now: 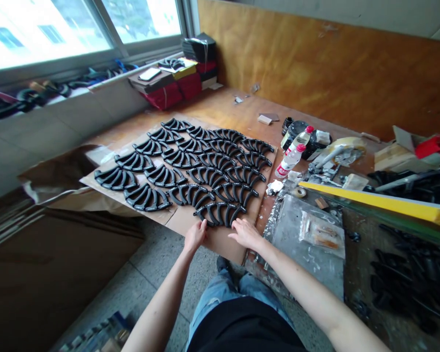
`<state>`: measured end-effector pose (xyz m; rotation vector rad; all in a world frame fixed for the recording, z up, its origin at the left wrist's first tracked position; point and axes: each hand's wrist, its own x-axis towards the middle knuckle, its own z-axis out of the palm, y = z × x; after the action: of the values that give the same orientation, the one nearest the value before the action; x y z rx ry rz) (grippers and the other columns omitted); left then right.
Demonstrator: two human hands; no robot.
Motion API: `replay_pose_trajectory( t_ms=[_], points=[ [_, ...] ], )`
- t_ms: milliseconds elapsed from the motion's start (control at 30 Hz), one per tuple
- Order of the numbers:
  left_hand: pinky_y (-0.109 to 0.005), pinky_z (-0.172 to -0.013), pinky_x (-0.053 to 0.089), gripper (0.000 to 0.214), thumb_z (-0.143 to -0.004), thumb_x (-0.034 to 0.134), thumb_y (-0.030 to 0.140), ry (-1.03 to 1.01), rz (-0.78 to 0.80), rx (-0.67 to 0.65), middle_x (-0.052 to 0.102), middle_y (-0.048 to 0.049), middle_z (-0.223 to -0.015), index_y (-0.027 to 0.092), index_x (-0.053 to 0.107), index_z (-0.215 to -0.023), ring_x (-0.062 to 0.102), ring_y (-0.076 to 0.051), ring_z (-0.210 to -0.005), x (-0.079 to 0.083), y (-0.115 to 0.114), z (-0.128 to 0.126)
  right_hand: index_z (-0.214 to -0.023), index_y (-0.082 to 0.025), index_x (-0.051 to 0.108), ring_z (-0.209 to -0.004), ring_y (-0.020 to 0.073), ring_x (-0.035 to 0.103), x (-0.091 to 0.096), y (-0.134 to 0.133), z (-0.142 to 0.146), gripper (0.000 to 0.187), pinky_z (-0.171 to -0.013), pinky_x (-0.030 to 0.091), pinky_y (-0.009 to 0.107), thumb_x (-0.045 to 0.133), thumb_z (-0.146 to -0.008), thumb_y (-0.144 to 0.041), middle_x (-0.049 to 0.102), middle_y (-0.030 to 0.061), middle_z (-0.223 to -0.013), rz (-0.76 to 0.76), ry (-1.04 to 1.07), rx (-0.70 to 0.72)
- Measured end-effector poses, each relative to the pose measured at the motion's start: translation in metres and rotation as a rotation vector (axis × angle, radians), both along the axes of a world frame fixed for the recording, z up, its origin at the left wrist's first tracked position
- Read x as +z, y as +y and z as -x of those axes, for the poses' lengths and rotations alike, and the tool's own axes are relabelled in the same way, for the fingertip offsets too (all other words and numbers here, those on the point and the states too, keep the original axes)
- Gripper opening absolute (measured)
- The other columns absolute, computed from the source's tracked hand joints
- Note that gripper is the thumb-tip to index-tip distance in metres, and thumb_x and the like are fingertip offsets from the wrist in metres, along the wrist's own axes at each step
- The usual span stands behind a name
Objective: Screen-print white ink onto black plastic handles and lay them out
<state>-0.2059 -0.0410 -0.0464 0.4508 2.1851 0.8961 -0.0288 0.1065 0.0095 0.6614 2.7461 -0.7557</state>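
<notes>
Several black curved ribbed parts (190, 161) lie in rows on a brown cardboard sheet (176, 222) on the workbench. Both my hands rest at the nearest part (220, 213), at the sheet's front edge. My left hand (195, 235) touches that part's left end with its fingers curled over it. My right hand (245, 232) lies on the cardboard at the part's right end, fingers stretched forward and slightly apart, touching its lower edge.
Two plastic bottles with red caps (292, 155) stand to the right of the sheet. A long yellow bar (381, 203) crosses the cluttered right side, above a grey plate (300, 234) and black parts (407, 274). Books and boxes (172, 83) sit by the window. Brown paper (55, 181) hangs at left.
</notes>
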Motion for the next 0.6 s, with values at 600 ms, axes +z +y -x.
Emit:
replay_pose_trajectory(
  t_ms=[600],
  points=[
    [-0.029, -0.052, 0.05, 0.063, -0.081, 0.036, 0.072, 0.266, -0.196, 0.658, 0.067, -0.0079, -0.08, 0.016, 0.061, -0.095, 0.063, -0.019, -0.066, 0.035, -0.138, 0.092, -0.114, -0.026, 0.056, -0.107, 0.0213, 0.058, -0.039, 0.087, -0.009, 0.051, -0.087, 0.05, 0.035, 0.067, -0.071, -0.05, 0.064, 0.0041, -0.113, 0.822, 0.422, -1.348]
  ],
)
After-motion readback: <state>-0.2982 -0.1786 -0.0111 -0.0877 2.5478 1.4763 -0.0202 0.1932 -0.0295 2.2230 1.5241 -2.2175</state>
